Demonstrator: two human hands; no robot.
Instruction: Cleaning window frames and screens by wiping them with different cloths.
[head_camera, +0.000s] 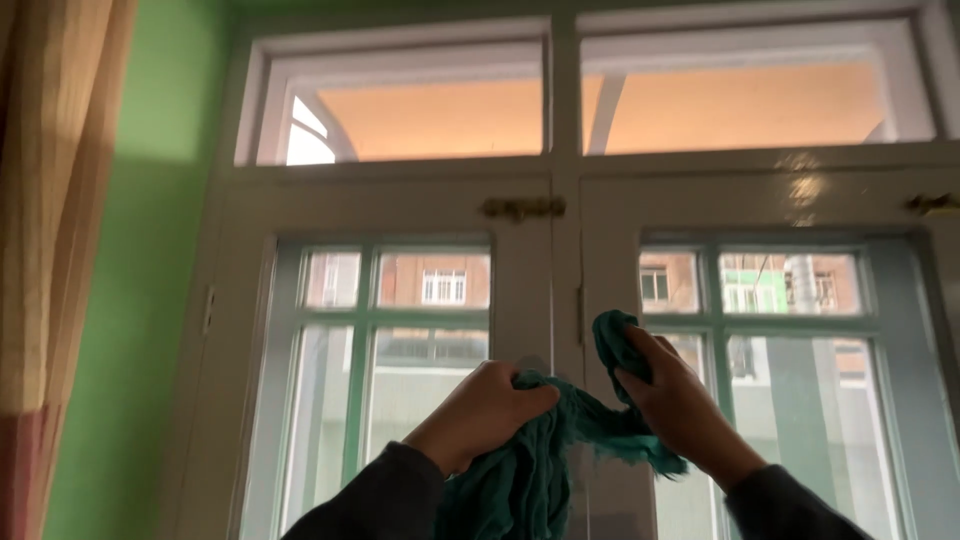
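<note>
Teal cloth (540, 450) is gripped by both raised hands, left hand (485, 410) and right hand (675, 400), fingers closed.

Left hand (480, 412), right hand (672, 398), both gripping teal cloth (560, 440), apparently twisted, before window (420, 300)

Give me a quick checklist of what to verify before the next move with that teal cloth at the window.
1. Left hand grips the crumpled teal cloth: ok.
2. Right hand grips its other end: ok.
3. Cloth bunched, not spread flat: not ok.
4. White-framed window shut at the brass latch: cannot tell.
5. Striped beige curtain hangs apart from the panes: ok.
</note>
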